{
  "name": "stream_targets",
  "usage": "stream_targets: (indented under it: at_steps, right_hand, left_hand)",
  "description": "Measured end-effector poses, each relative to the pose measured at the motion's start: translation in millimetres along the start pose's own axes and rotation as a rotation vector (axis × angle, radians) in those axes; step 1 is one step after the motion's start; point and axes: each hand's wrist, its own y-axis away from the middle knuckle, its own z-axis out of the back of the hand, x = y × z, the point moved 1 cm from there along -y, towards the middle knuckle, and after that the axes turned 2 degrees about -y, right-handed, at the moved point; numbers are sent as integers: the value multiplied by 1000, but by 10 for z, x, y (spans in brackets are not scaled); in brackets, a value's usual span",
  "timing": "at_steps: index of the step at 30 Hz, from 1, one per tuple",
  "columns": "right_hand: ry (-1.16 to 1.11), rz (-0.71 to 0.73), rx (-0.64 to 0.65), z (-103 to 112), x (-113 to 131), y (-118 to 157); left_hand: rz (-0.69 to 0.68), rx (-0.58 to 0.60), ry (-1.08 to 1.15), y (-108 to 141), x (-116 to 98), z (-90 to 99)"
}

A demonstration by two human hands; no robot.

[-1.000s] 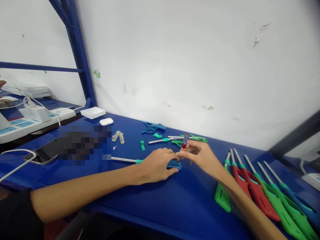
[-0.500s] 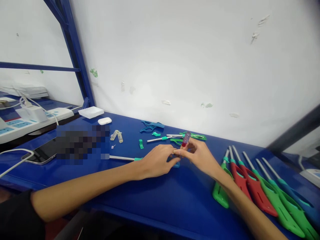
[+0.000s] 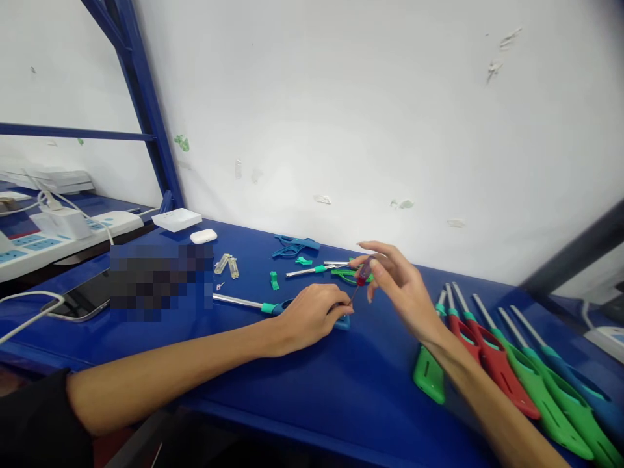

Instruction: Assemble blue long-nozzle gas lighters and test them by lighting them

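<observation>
My left hand [image 3: 312, 318] lies closed over the handle of a blue long-neck lighter [image 3: 344, 322] on the table. Its metal tube points left. The thumb and forefinger come together at the tip of a small screwdriver [image 3: 364, 272]; what lies between them is hidden. My right hand [image 3: 400, 286] holds the screwdriver's purple-red clear handle between thumb and forefinger, other fingers spread. The shaft slants down to the left hand. Behind are an opened lighter with a metal tube [image 3: 305, 272], green casing parts [image 3: 344, 277], blue casing halves [image 3: 295, 246] and a small green piece [image 3: 274, 281].
Several green, red and blue lighters [image 3: 507, 370] lie in a row at right. Two clear fuel tanks [image 3: 234, 268], a white earbud case [image 3: 203, 236], a white box [image 3: 177, 220] and a phone [image 3: 85, 299] are at left. A power strip [image 3: 117, 224] stands beyond; a wall [image 3: 341, 130] closes the back.
My right hand has drawn away from the left fingers and opened its other fingers around the screwdriver, whose shaft now shows. The left hand stays nearly in place over the blue lighter.
</observation>
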Motion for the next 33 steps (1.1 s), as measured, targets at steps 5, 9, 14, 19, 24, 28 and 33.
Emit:
stream_targets:
  at_steps: [5, 9, 14, 19, 24, 28, 33]
  right_hand:
    - [-14, -1, -33, 54, 47, -11]
    - [-26, 11, -59, 56, 7, -22]
    - [-56, 8, -53, 21, -49, -17]
    - [-29, 7, -35, 36, 48, -4]
    - [30, 12, -72, 72, 62, -3]
    - [44, 23, -106, 74, -17, -9]
    - [36, 31, -121, 42, -5, -7]
  left_hand:
    - [15, -32, 29, 15, -3, -21]
    - [44, -59, 49, 20, -5, -35]
    - [63, -69, 76, 11, -7, -34]
    - [70, -70, 97, 1, 2, -16]
    - [71, -68, 125, 2, -12, 1]
    - [95, -81, 140, 19, -29, -4]
    - [92, -86, 158, 33, -16, -12]
